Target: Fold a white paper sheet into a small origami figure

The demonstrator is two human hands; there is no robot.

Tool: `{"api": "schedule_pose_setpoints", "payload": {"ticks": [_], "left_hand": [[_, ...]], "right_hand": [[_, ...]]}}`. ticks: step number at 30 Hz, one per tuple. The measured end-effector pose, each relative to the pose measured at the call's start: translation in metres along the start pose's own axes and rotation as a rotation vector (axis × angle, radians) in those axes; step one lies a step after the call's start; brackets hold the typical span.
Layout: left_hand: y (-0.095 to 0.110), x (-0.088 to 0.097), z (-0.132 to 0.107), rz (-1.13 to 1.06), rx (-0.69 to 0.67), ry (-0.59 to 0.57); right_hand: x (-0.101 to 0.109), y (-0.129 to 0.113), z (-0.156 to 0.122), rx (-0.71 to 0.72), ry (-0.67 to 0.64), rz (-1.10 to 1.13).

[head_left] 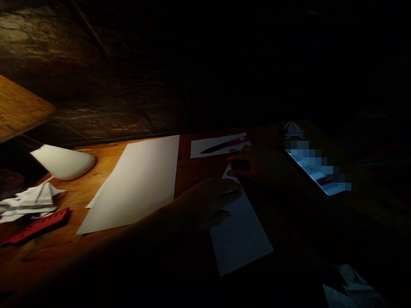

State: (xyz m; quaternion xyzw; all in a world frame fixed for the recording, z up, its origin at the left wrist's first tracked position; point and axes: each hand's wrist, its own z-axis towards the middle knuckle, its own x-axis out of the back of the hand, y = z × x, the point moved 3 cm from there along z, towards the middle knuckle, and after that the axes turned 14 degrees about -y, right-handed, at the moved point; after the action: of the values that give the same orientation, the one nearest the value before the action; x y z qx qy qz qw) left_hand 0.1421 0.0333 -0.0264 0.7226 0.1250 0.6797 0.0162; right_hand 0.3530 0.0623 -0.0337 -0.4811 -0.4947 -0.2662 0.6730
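Note:
A long white paper strip (239,231) lies on the wooden table (189,160), running toward me. My left hand (205,203) rests on it with the fingers spread, and it looks flat rather than gripped. My right hand (252,164) sits in shadow over the strip's far end, its fingertips near or on the paper. Neither hand visibly holds anything. Beyond them, a dark knife with a red handle (224,145) lies on a white paper sheet (205,147).
A large white paper sheet (141,184) lies left of my hands. Further left are a white lamp shade (64,161), crumpled folded paper (28,203) and a red ruler (37,226). To the right are a lit phone (316,171), a small folded paper shape (292,129) and papers (349,288) at lower right.

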Motion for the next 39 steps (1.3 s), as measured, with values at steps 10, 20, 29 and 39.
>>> {"api": "schedule_pose_setpoints", "payload": {"ticks": [10,20,29,39], "left_hand": [[0.000,0.001,0.000,-0.015,-0.004,-0.005],[0.000,0.002,0.001,-0.021,-0.012,-0.022],[0.000,0.005,-0.001,-0.001,0.000,0.013],[0.000,0.003,-0.003,0.010,0.033,0.020]], "right_hand": [[0.005,-0.009,0.001,-0.049,0.028,0.023],[0.001,-0.008,0.009,-0.123,0.066,0.114],[0.003,-0.010,0.009,-0.176,0.097,0.130],[0.005,-0.009,0.011,-0.217,0.075,0.143]]}}
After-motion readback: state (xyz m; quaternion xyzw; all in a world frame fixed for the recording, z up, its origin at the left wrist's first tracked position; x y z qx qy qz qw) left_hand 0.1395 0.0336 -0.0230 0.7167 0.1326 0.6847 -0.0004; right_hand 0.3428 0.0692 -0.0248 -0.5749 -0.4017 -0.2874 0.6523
